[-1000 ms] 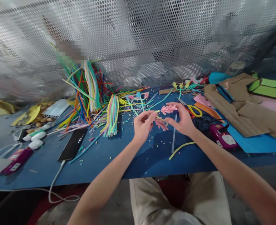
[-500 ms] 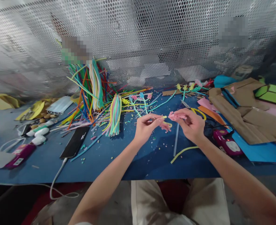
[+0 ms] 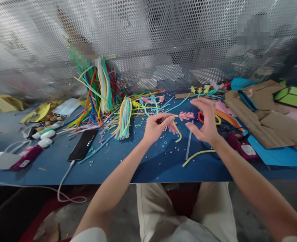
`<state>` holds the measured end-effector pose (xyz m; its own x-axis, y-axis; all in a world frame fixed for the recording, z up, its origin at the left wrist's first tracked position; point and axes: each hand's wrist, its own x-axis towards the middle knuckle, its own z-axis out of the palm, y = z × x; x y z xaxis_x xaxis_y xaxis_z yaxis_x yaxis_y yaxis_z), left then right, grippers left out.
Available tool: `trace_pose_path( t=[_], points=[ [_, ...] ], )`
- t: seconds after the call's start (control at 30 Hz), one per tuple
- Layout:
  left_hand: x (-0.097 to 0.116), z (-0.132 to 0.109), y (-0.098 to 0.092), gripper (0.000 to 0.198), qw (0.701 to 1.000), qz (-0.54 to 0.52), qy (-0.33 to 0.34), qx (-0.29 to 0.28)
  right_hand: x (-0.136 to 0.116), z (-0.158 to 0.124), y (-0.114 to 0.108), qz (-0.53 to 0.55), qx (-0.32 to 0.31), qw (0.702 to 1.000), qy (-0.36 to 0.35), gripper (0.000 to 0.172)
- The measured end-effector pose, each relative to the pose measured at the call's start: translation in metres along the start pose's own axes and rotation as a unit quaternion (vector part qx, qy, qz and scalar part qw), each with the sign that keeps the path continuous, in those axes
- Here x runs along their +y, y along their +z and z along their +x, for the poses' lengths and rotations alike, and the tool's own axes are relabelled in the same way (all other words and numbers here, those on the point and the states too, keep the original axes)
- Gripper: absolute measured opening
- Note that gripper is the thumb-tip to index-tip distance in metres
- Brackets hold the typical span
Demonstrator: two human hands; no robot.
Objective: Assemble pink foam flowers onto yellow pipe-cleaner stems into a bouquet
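Note:
My left hand (image 3: 156, 128) pinches a yellow pipe cleaner stem (image 3: 179, 133) whose free end curves down toward the table. A fluffy pink pipe cleaner flower spike (image 3: 186, 116) points right from the fingertips, and more pink loops (image 3: 173, 128) hang below the same hand. Just right of the spike, my right hand (image 3: 204, 120) is held open, thumb and fingers apart, with nothing between them. Scissors with red and yellow handles (image 3: 218, 119) lie partly hidden behind that hand. Below, a loose yellow pipe cleaner (image 3: 197, 156) and a thin translucent stick (image 3: 189, 145) rest on the blue table.
Pipe cleaner bundles (image 3: 124, 117) stand left of centre, near a phone (image 3: 82, 145) with a white cable. Finished flower stems (image 3: 154, 102) lie at the back. Brown paper (image 3: 277, 124) and a purple power strip (image 3: 241, 145) occupy the right. A perforated metal panel (image 3: 163, 43) rises behind.
My right hand has let go of the pink spike and opened, moving slightly up. My left hand still pinches the stem, and the yellow end now hangs lower. The view has shifted a little.

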<state>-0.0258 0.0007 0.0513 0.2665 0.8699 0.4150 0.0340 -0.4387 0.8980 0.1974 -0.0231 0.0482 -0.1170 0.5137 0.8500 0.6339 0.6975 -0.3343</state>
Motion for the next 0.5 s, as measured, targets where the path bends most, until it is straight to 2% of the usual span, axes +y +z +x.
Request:
trace_pose_path(
  t=[0.07,0.13,0.2,0.3,0.43,0.5],
  points=[
    [-0.004,0.0,0.0,0.028,0.999,0.032,0.027,-0.001,-0.004,0.002,-0.003,-0.053,-0.018,0.998,-0.009,0.052],
    [-0.008,-0.001,0.0,0.028,0.996,0.069,0.049,-0.003,-0.007,0.003,-0.002,-0.079,-0.064,0.995,-0.018,0.04],
    [-0.011,-0.002,0.0,0.028,0.992,0.101,0.069,-0.008,-0.009,0.002,0.001,-0.085,-0.106,0.99,-0.035,0.029],
    [-0.013,-0.004,-0.001,0.026,0.987,0.132,0.086,-0.022,-0.008,0.001,0.004,-0.083,-0.125,0.988,-0.042,0.016],
    [-0.011,-0.005,-0.001,0.021,0.99,0.106,0.083,-0.049,-0.01,0.006,0.001,-0.061,-0.157,0.985,-0.022,0.017],
    [-0.01,-0.005,0.0,0.021,0.992,0.09,0.076,-0.043,-0.012,0.01,-0.001,-0.066,-0.175,0.982,-0.014,0.016]
  ],
)
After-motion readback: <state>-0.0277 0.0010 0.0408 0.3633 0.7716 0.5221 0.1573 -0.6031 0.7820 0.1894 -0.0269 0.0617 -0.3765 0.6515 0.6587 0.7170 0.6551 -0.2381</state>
